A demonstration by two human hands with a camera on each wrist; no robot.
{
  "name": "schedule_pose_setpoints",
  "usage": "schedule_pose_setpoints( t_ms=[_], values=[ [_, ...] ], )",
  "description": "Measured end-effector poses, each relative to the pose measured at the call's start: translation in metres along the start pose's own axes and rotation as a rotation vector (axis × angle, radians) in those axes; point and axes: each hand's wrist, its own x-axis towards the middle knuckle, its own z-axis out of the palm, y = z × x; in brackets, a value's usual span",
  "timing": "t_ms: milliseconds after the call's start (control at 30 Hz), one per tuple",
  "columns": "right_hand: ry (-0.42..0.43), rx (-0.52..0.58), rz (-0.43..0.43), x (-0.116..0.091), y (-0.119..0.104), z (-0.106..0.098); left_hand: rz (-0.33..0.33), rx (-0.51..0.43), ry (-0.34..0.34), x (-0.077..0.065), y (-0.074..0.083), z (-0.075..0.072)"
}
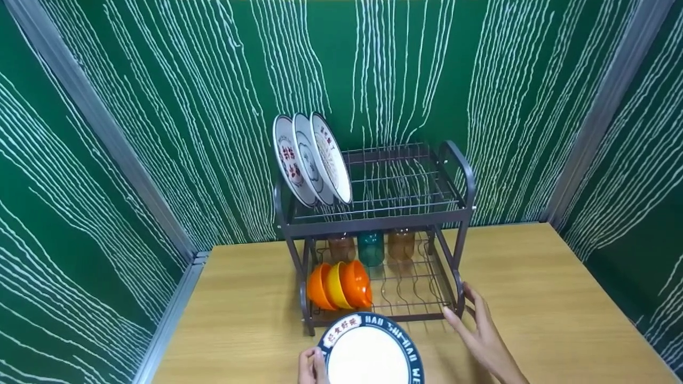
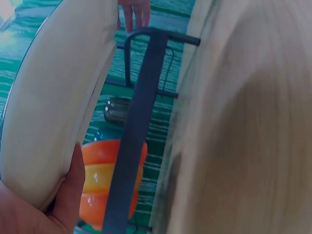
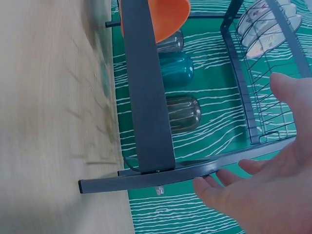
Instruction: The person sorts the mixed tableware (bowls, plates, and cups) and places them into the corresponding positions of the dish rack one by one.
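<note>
In the head view, my left hand (image 1: 311, 366) grips a white plate (image 1: 368, 358) by its left edge. The plate has a dark rim with white lettering and a red-lettered panel, and lies in front of the dish rack (image 1: 373, 223). From the left wrist, the plate's pale underside (image 2: 53, 97) shows, with the thumb (image 2: 70, 187) against it. My right hand (image 1: 483, 333) is at the rack's lower right post, thumb and fingers apart. In the right wrist view, the fingertips (image 3: 209, 185) reach the dark side bar, and the palm holds nothing.
Three plates (image 1: 332, 160) stand on edge at the left of the upper tier. Below, orange and yellow bowls (image 1: 356, 285) lean sideways at the front left, with brown and teal glasses (image 1: 371, 248) behind them. Green walls surround the wooden table (image 1: 240, 320).
</note>
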Motion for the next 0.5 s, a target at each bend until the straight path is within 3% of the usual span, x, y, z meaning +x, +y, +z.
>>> schedule_pose_setpoints(
  t_ms=[233, 333, 500],
  values=[
    [-0.081, 0.038, 0.117, -0.025, -0.008, 0.006, 0.020, -0.053, 0.018, -0.004, 0.013, 0.017],
    [-0.076, 0.064, 0.076, -0.038, -0.010, 0.012, -0.014, -0.047, 0.006, -0.005, 0.018, 0.021],
    [-0.071, 0.075, -0.133, -0.057, -0.010, 0.023, -0.032, -0.028, -0.018, -0.005, 0.028, 0.029]
  ],
)
